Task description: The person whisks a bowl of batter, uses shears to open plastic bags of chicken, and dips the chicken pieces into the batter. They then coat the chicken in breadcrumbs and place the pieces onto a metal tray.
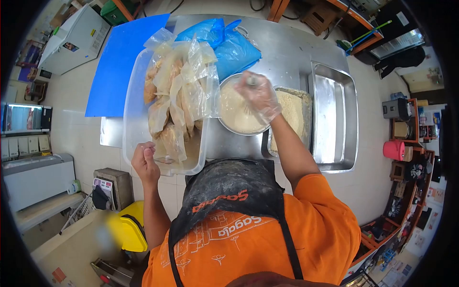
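Note:
My right hand, in a thin clear plastic glove, is over a round metal bowl of pale batter and grips the handle of a whisk that dips into it. My left hand is bare, its fingers curled, and rests at the near edge of a clear plastic tub. The tub holds several clear bags of pale meat pieces. I cannot tell if the left hand grips the rim. To the right of the bowl sits a tray of breadcrumbs.
A large empty steel tray lies at the right of the steel table. Blue plastic bags lie behind the bowl. A blue board sits left of the tub. A scale and a yellow bin stand below left.

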The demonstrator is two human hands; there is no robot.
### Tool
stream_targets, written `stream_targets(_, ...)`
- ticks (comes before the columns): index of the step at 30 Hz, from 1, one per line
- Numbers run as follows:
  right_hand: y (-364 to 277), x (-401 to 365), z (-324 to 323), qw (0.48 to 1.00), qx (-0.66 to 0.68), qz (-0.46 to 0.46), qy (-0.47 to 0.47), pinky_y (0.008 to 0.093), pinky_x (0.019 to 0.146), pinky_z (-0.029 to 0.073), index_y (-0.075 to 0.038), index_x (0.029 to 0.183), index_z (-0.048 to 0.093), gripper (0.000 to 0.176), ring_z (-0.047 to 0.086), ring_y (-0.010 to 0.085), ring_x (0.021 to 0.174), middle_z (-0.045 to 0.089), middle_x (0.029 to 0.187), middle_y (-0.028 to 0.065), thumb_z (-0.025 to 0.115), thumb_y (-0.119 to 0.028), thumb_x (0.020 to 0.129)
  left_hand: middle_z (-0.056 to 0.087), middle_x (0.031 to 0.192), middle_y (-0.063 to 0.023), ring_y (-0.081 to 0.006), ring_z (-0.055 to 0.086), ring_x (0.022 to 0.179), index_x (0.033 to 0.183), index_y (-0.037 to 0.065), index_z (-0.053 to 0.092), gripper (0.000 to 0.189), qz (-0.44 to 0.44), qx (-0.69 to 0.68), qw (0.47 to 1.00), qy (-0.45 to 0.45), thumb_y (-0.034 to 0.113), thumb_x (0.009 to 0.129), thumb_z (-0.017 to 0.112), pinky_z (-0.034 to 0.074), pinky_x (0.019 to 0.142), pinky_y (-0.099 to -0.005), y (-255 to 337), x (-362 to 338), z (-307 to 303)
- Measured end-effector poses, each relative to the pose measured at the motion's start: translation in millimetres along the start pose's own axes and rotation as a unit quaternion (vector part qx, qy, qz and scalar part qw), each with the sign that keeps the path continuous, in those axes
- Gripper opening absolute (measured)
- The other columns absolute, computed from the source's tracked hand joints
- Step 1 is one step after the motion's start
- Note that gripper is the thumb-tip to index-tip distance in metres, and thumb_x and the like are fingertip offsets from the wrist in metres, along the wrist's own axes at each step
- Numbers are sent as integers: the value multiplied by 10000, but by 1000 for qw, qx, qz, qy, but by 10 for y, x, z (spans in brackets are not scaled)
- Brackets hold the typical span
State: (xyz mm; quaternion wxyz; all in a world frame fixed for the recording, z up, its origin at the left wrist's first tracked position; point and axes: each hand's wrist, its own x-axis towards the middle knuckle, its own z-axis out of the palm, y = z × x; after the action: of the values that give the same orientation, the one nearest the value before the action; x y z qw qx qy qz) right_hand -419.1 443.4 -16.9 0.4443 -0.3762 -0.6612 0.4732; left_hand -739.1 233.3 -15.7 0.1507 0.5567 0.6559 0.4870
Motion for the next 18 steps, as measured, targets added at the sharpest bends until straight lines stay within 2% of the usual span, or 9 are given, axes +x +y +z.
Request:
stream_targets(3,63,97,201,968,235,80,25,240,598,423,-112,766,566,209,491,43,668,544,721,-52,749,-98,866,574,769,-93,-176,541,690,893,-40,630,352,8,6,1000,-6,232,1036,458,435,643,-293,0,16,-7)
stream_targets(4,118,167,180,966,238,21,100,236,565,417,-133,777,560,216,484,42,632,526,705,-62,756,-100,862,578,771,-96,-179,547,691,890,-40,629,354,14,3,1000,-7,235,1036,460,437,644,-294,-12,20,-13)
stream_targets(7,326,187,-99,961,208,-49,175,239,539,396,-135,770,558,230,464,41,611,515,701,-75,770,-122,858,590,778,-103,-186,560,696,885,-39,628,354,20,-10,1000,-5,240,1034,468,441,644,-298,-22,9,-24)
stream_targets(10,280,36,-253,999,36,-32,24,241,535,380,-123,770,554,228,445,38,611,498,695,-85,762,-113,861,599,783,-107,-191,570,701,887,-38,630,345,19,-18,1000,11,238,1030,479,445,644,-301,-44,-12,-36)
stream_targets(13,-146,-16,56,987,-24,115,-108,241,536,371,-128,770,556,218,426,32,625,494,711,-86,751,-102,863,603,785,-110,-198,574,702,891,-36,633,335,22,-19,999,16,234,1025,486,446,643,-305,-16,-13,-15)
stream_targets(14,-49,40,153,986,5,132,-105,250,534,384,-137,767,548,226,451,40,624,515,724,-69,751,-101,859,604,785,-111,-200,575,701,892,-35,634,332,26,-18,999,16,233,1024,488,446,643,-307,-10,5,-12)
stream_targets(15,33,116,146,985,102,130,-48,256,535,390,-137,766,544,229,465,48,625,522,724,-61,750,-101,857,604,785,-112,-203,575,700,893,-34,635,327,27,-18,999,11,228,1022,487,446,642,-308,-16,13,-14)
stream_targets(17,153,282,109,946,292,123,62,269,537,404,-138,763,536,235,494,63,627,536,723,-43,749,-100,854,603,784,-114,-209,576,699,895,-31,637,318,27,-17,999,6,219,1019,485,446,641,-311,-35,6,-31)
stream_targets(18,119,339,48,944,294,65,137,272,530,410,-130,764,528,229,513,83,606,537,685,-26,728,-67,856,603,784,-114,-210,576,698,895,-31,637,315,29,-18,999,7,218,1018,486,445,641,-311,-38,4,-42)
